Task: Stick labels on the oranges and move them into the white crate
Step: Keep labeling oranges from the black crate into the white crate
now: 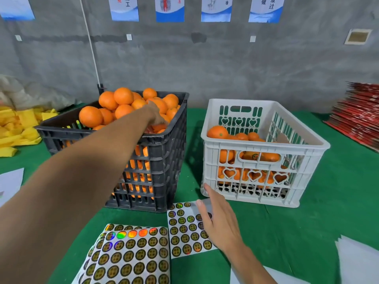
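Green cloth covers the table [307, 232], w/ a gray wall behind it. Your left hand [155, 116] is far out in front, down in the black crate [164, 160] among the oranges [123, 96]. It looks curled on one orange, but the fingers are hidden, so I can't tell for sure. Your right hand [219, 220] is close to you, flat and loose, fingers straight, resting on the small label sheet [184, 228]. It holds nothing. The white crate [264, 181] sits to the right of the black one, just past your right hand, partly full of oranges already. So the orange is far and left, the labels near and middle, the white crate right. Your left hand has the orange side; your right hand is nearer the labels & the white crate. More label sheets [131, 257] lie nearer you.
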